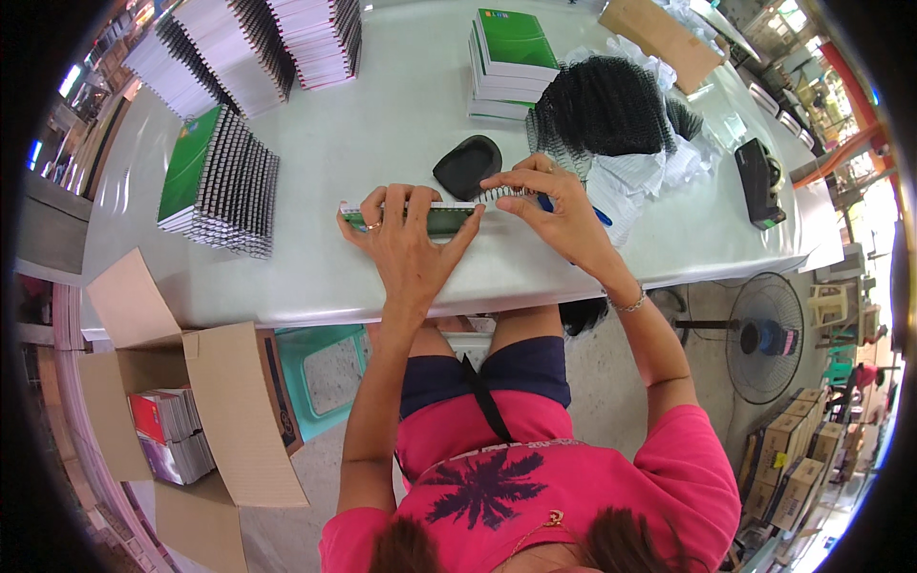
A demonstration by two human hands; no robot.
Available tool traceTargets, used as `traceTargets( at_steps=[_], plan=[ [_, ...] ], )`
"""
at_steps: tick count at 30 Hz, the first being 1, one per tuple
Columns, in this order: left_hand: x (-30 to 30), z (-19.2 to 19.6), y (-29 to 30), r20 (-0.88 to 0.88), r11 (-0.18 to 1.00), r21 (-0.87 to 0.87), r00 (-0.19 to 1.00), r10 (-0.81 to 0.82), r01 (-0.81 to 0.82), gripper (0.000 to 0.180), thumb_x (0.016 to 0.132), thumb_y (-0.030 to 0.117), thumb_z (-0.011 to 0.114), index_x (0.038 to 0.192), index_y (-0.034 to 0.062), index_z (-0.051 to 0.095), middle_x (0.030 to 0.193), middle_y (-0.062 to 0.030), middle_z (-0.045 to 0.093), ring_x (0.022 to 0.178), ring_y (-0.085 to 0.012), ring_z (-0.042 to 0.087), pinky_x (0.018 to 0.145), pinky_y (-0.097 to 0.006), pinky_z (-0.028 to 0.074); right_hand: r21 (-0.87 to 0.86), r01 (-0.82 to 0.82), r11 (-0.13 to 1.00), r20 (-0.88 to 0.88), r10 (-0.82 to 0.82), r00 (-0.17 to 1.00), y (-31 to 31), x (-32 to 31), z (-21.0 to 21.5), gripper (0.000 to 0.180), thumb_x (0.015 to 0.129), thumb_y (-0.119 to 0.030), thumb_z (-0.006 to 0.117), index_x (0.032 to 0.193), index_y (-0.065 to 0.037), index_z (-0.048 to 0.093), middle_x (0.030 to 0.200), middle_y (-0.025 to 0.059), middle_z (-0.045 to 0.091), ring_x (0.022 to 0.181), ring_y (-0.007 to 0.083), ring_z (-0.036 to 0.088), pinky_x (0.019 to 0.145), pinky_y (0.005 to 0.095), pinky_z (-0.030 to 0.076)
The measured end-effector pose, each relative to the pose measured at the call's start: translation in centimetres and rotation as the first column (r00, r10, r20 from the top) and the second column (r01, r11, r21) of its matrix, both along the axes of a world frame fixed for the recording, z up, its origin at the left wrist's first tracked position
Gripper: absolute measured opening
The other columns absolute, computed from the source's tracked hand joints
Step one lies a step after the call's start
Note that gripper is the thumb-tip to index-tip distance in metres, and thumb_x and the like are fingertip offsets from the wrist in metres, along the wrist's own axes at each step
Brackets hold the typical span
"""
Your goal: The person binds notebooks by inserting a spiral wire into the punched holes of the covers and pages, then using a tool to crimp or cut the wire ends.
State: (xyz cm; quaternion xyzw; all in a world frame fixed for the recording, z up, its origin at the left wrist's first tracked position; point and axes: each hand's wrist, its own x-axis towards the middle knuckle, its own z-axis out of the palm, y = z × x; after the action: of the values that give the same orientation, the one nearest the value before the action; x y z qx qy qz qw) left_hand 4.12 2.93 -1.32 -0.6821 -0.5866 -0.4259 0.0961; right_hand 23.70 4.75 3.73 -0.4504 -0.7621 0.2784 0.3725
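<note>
My left hand [411, 229] is wrapped over a green-covered book [447, 223], held on edge near the front of the table, its white page edge up. In my right hand [559, 212], thumb and fingers pinch a short length of wire binding [497, 193] at the book's right end. Whether the wire is threaded into the holes I cannot tell. Just beyond my hands lies a black, rounded, shallow dish-like piece [468, 164]. Partly under my right hand is a blue-handled tool [602, 217], its kind hidden.
A stack of wire-bound green books [191, 167] stands left, with taller bound stacks [315, 43] behind. Farther back are green books [516, 40] and a heap of black wire binding [611, 105] on crumpled paper. A black tape dispenser [759, 183] sits right; an open carton [224, 415] stands below left.
</note>
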Motion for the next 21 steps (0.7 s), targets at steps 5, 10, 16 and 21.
traceTargets(
  at_steps=[5, 10, 16, 21],
  plan=[
    [-0.1, -0.1, -0.1, -0.007, 0.999, -0.033, 1.000, -0.004, 0.004, 0.044, 0.068, 0.047, 0.083, 0.092, 0.0151, 0.064, 0.098, 0.0000, 0.053, 0.109, -0.0274, 0.045, 0.102, -0.063, 0.019, 0.026, -0.025, 0.999, -0.040, 0.026, 0.999, -0.4, -0.6, -0.3, 0.023, 0.082, -0.009, 0.073, 0.105, -0.009, 0.074, 0.092, 0.0047, 0.058, 0.085, 0.0164, 0.053, 0.079, 0.0294, 0.044],
    [-0.1, -0.2, -0.1, -0.004, 1.000, -0.015, 1.000, -0.016, 0.015, 0.045, 0.068, 0.047, 0.083, 0.092, 0.0155, 0.062, 0.100, -0.0002, 0.052, 0.109, -0.0262, 0.045, 0.101, -0.063, 0.017, -0.018, -0.049, 0.999, -0.141, 0.046, 0.989, -0.6, -0.8, -0.7, 0.022, 0.081, -0.006, 0.072, 0.103, -0.009, 0.073, 0.094, 0.0069, 0.058, 0.085, 0.0188, 0.055, 0.079, 0.0306, 0.046],
    [0.0, -0.2, -0.2, -0.011, 1.000, -0.030, 1.000, 0.003, -0.003, 0.047, 0.068, 0.050, 0.083, 0.093, 0.0159, 0.063, 0.101, 0.0005, 0.053, 0.110, -0.0263, 0.045, 0.101, -0.062, 0.018, -0.017, -0.055, 0.998, 0.028, 0.056, 0.998, -0.4, -0.5, -1.5, 0.019, 0.086, -0.017, 0.070, 0.103, -0.010, 0.070, 0.094, 0.0057, 0.059, 0.085, 0.0213, 0.055, 0.088, 0.0357, 0.036],
    [-0.2, 0.7, -0.4, -0.023, 0.992, -0.124, 1.000, -0.011, 0.008, 0.043, 0.076, 0.050, 0.077, 0.099, 0.0157, 0.065, 0.102, 0.0014, 0.054, 0.112, -0.0254, 0.045, 0.101, -0.060, 0.019, 0.145, 0.010, 0.989, 0.136, -0.030, 0.990, -1.1, -1.6, -0.4, 0.014, 0.093, -0.020, 0.062, 0.102, -0.010, 0.064, 0.092, 0.0062, 0.061, 0.087, 0.0226, 0.057, 0.088, 0.0375, 0.032]
  ],
)
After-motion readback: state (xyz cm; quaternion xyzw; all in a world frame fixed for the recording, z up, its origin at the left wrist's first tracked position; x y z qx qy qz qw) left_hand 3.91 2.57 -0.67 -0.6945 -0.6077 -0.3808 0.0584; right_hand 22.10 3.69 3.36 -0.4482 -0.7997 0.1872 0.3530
